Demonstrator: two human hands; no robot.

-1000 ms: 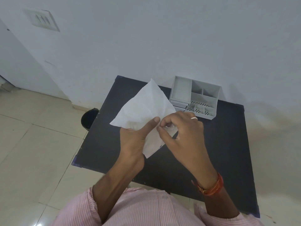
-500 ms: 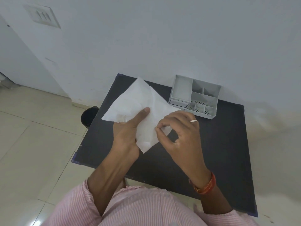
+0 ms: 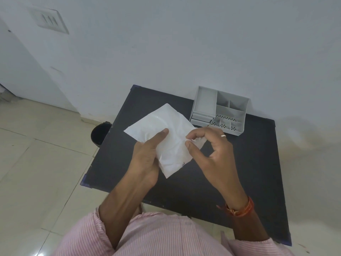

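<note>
A white paper napkin (image 3: 166,126), creased and roughly square, is held above a black table (image 3: 249,172). My left hand (image 3: 147,156) grips its left side, thumb laid on top and fingers hidden underneath. My right hand (image 3: 208,150) pinches the napkin's right corner between thumb and forefinger; a ring shows on one finger. An orange thread band circles the right wrist.
A grey plastic desk organiser (image 3: 221,109) with several compartments stands at the table's back edge against the white wall. A dark round bin (image 3: 100,133) sits on the tiled floor left of the table. A switch plate (image 3: 48,20) is on the wall.
The napkin has been lowered and turned flatter toward the table. My right hand has shifted to pinch its right corner, and my left thumb has slid further onto the sheet.
</note>
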